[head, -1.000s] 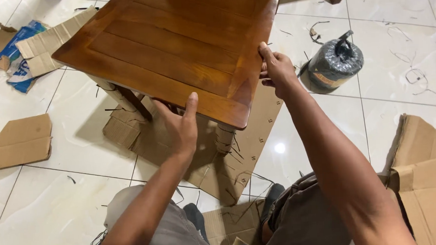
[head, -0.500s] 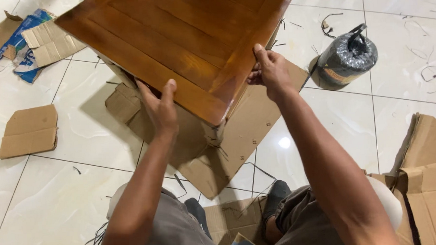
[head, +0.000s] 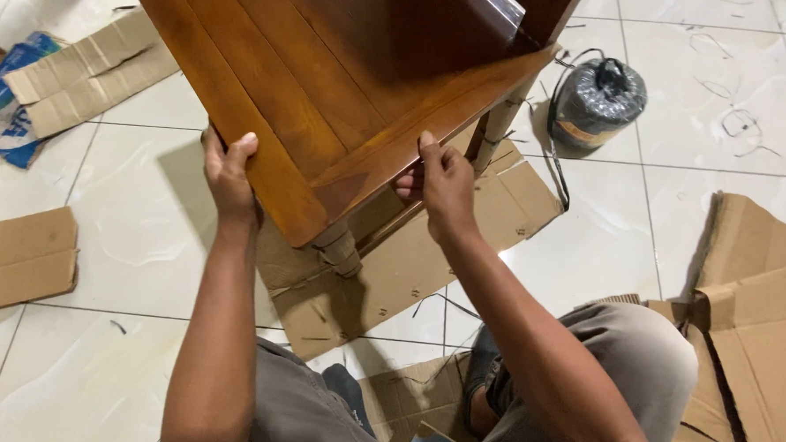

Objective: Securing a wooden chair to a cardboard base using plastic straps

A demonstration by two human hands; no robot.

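A white tiled floor (head: 108, 366) fills the frame, littered with cardboard. Top centre, a small wooden table (head: 343, 82) with a glossy brown plank top is held with its nearest corner pointing down toward the person; two turned legs (head: 337, 248) show under it, wrapped in pale paper, and clear film (head: 498, 0) glints at the top edge. Beneath it lies a flattened cardboard sheet (head: 429, 246), centre of frame, and more opened cartons (head: 760, 320) crowd the lower right. Loose cardboard flaps (head: 24, 259) sit at the left, with a blue printed piece (head: 10, 145) upper left. A dark roll of twine (head: 595, 102) rests on the tiles upper right. The left hand (head: 229, 171) is clamped on the table's left edge, thumb on top; the right hand (head: 444, 179) grips the right edge the same way, the two well apart. By the look of it, the top is already bare while the legs remain wrapped, so the unpacking seems partly done. Thin dark offcuts (head: 743, 139) lie scattered on the tiles.
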